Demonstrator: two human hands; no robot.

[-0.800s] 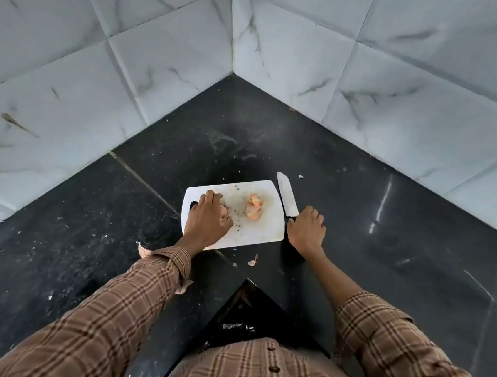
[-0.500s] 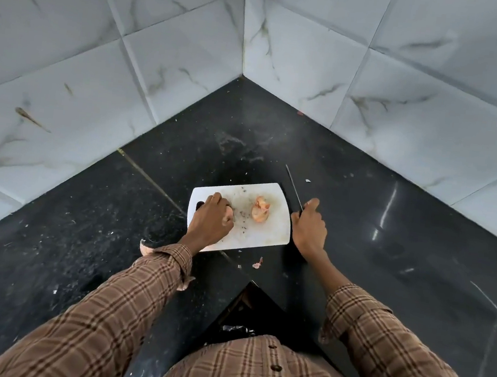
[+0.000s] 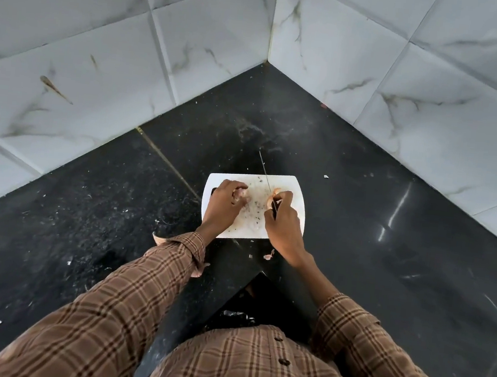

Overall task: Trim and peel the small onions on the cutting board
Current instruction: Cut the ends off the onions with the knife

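The right hand (image 3: 283, 222) is gripping the knife (image 3: 265, 174), blade pointing far, beside an onion (image 3: 272, 198); the left hand (image 3: 224, 202) is pinching another onion (image 3: 241, 193) leftward on the cutting board (image 3: 297, 193).

Onions (image 3: 242, 194) mostly hidden under curled fingers (image 3: 235, 187); knife (image 3: 265, 174) handle buried in right hand (image 3: 283, 222).
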